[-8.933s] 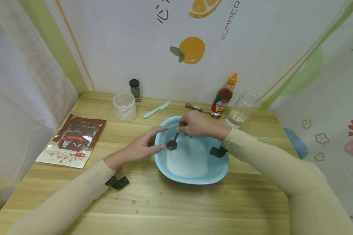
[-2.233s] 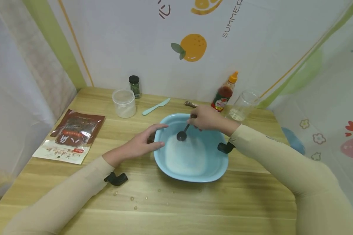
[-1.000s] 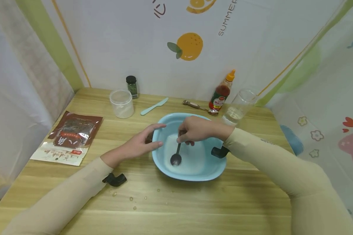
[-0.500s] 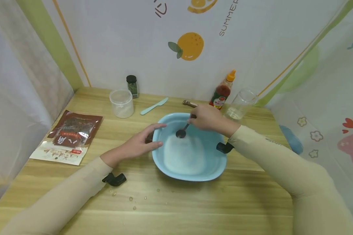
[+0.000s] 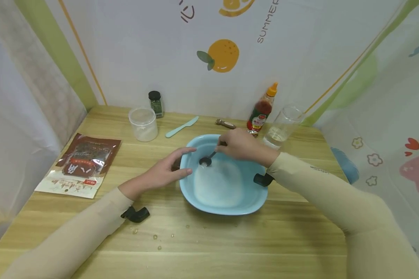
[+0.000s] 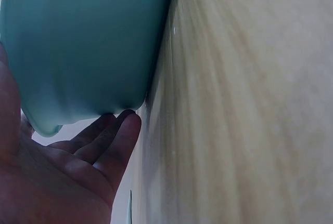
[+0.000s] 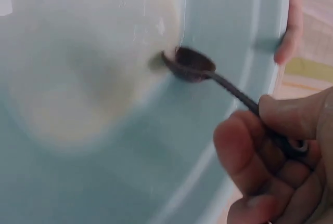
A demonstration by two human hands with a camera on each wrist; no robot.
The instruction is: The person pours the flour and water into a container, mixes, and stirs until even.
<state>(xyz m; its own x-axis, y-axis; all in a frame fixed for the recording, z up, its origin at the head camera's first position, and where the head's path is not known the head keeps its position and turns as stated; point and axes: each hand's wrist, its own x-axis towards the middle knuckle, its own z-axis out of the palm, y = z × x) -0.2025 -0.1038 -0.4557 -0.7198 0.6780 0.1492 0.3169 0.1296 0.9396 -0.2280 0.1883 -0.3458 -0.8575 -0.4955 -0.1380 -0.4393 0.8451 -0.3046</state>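
Note:
A light blue basin (image 5: 223, 212) stands on the wooden table, holding a shallow layer of whitish liquid (image 5: 218, 190). My left hand (image 5: 160, 173) holds its left side: thumb and index finger lie over the rim, while the other fingers press the outer wall in the left wrist view. My right hand (image 5: 242, 145) pinches the handle of a small dark spoon (image 7: 195, 70) with a deep round bowl between thumb and fingers. The spoon's bowl is tilted at the liquid's edge, near the basin's back left corner.
Along the back stand a clear jar (image 5: 143, 126), a black-capped spice bottle (image 5: 156, 104), a sauce bottle (image 5: 260, 112) and a drinking glass (image 5: 281, 130). A mint knife (image 5: 182, 127) and a metal spoon (image 5: 227, 124) lie there too. At left is a brown-white packet (image 5: 80, 166); water drops (image 5: 155, 236) dot the front.
My right hand has carried the dark spoon around the basin, from the front area to the back and now slightly left. My left hand stays on the rim.

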